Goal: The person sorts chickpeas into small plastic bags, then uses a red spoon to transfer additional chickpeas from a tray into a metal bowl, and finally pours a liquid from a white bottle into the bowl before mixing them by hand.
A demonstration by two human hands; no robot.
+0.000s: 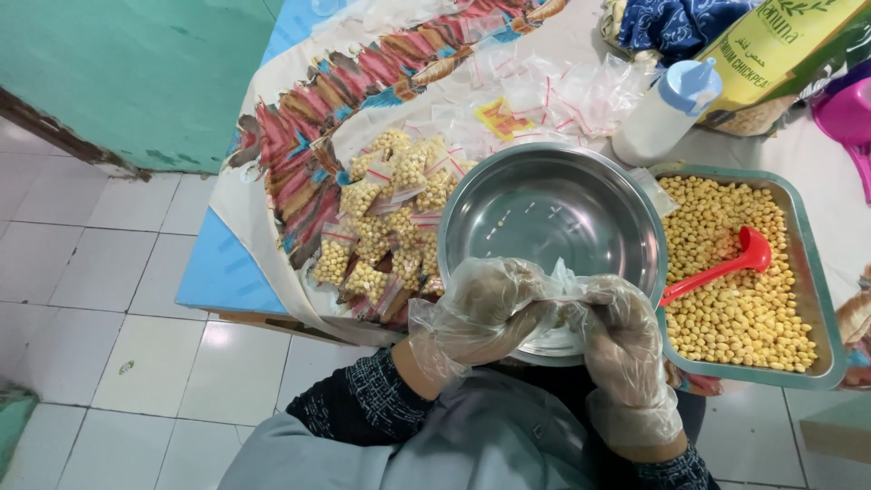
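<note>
Clear plastic: both your hands wear loose disposable gloves, so judge the seal by feel through the film.
Bag: the small clear bag (562,299) sits between your two hands, above the near rim of the steel bowl (553,227); what is inside it is hidden.
Left hand (481,304): its grip is pressed together on the bag's left edge; keep that pinch firm.
Right hand (621,336): its grip is pinching the bag's right side; run along the strip evenly.
Position: work over the bowl, so anything that slips out lands there and not on the counter (227,272).
Sealed bags (386,227): piled left of the bowl on the patterned cloth.
Supply: the tray of chickpeas (735,290) with the red scoop (726,265) lies at your right.
</note>
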